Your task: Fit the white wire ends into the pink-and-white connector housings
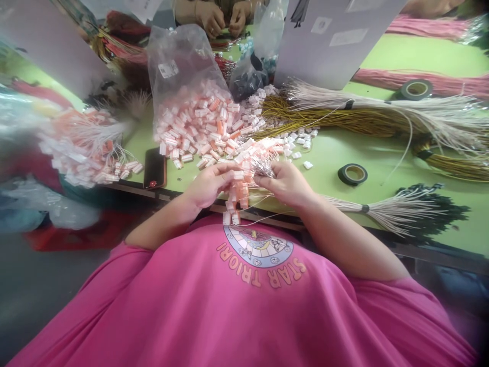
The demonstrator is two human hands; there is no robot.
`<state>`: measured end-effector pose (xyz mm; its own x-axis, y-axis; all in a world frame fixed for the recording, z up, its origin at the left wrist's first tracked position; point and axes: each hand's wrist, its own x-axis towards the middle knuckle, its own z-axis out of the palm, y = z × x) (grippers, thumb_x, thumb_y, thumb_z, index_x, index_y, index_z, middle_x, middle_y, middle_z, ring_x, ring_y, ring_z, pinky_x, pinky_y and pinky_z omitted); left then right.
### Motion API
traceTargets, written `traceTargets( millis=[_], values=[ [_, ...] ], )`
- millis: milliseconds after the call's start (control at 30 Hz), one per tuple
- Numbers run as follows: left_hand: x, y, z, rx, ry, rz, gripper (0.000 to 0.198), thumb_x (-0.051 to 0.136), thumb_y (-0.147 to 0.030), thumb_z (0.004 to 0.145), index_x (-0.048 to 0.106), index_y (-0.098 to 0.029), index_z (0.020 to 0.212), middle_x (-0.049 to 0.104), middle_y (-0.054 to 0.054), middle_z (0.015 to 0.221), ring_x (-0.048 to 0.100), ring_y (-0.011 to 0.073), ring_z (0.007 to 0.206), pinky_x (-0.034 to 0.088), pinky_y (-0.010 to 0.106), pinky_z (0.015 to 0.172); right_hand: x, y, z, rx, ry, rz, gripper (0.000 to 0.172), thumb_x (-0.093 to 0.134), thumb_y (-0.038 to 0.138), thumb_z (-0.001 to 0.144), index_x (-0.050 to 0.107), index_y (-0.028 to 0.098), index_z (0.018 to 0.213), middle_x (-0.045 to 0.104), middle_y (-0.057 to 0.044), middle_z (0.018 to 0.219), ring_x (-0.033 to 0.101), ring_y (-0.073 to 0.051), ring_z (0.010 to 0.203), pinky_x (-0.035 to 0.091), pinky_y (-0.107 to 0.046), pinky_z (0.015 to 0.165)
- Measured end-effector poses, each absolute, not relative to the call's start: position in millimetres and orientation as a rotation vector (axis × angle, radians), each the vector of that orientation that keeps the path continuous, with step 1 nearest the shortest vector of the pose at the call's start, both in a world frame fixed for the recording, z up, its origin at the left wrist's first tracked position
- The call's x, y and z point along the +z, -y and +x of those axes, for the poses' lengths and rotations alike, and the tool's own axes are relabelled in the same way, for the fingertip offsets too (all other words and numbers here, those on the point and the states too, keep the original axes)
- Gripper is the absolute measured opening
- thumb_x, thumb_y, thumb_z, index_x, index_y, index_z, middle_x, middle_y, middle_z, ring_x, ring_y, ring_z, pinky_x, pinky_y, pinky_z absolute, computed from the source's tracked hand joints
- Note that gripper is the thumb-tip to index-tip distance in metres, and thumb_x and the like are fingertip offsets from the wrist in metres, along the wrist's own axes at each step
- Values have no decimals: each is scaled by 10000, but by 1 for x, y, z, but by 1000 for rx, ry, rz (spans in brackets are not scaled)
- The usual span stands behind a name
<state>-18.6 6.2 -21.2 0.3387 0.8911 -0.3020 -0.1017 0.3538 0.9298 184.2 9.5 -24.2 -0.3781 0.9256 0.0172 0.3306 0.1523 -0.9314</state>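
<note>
My left hand (pixel 212 186) is closed around a cluster of small pink and white plastic connectors (pixel 236 196) that hangs down toward my pink shirt. My right hand (pixel 284 183) is pinched on thin white wires (pixel 263 167) right beside that cluster, at the near edge of the green table (pixel 332 148). Just beyond my hands lies a big heap of loose pink and white connectors (pixel 208 130), spilling from a clear plastic bag (pixel 183 61).
A black phone (pixel 155 168) lies left of my hands. Two black tape rolls (pixel 352 174) (pixel 416 89), bundles of white wires (pixel 397 210) and yellow wires (pixel 324 120) lie right. Another connector pile (pixel 87 148) sits left. Another person's hands (pixel 223 18) work across the table.
</note>
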Motion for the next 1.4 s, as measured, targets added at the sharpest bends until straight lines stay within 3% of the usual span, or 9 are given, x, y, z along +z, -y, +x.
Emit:
traceTargets(
  millis=[67,167,367,567,800,1067,1200,1400],
  values=[
    [-22,-7,-16,843,-1011,980,115,652,-187,800,614,-121,887,595,-3,711,550,49,560,437,160,508,-24,-8,183,1177,1812,-1211,233,568,342,761,529,165,616,454,35,580,384,-85,567,322,-251,550],
    [-23,-9,-14,835,-992,961,125,658,-162,792,569,-127,872,611,5,740,598,69,610,484,174,567,-25,-7,182,1146,1807,-1207,223,548,337,770,545,159,636,468,32,588,390,-86,575,326,-246,555],
    [-24,-8,-10,803,-888,854,336,632,-211,829,511,-196,1142,659,6,818,660,100,652,511,181,558,-26,-6,181,1096,1811,-1191,181,535,289,758,568,153,643,484,28,598,402,-86,581,325,-246,559],
    [-26,-5,-10,802,-881,915,262,724,-210,755,569,-155,958,642,1,781,654,103,683,518,190,597,-27,-5,180,1076,1809,-1244,149,529,255,746,556,159,636,487,27,590,413,-88,575,328,-249,552],
    [-25,-4,-10,779,-950,1023,292,746,-295,739,583,-152,935,640,-5,748,646,104,640,535,219,618,-27,-5,177,1057,1835,-1326,137,539,230,730,529,163,612,448,32,557,377,-85,554,297,-256,527],
    [-18,4,-3,719,-1125,1229,168,668,-193,789,649,-130,944,673,21,693,649,121,571,528,232,545,-31,-4,177,1064,1849,-1305,122,554,242,741,570,152,660,511,18,603,431,-92,587,323,-250,552],
    [-23,3,-2,819,-1172,1247,142,670,-167,771,643,-136,907,684,22,744,672,128,636,550,239,603,-35,-5,176,1032,1830,-1375,182,566,306,760,570,154,660,479,26,573,409,-93,570,306,-254,536],
    [-28,2,-2,769,-1120,1316,140,672,-255,794,634,-132,847,668,32,677,668,134,590,539,225,548,-31,-2,175,1054,1868,-1355,130,554,237,733,587,152,640,504,22,571,423,-92,562,303,-250,527]
  ],
)
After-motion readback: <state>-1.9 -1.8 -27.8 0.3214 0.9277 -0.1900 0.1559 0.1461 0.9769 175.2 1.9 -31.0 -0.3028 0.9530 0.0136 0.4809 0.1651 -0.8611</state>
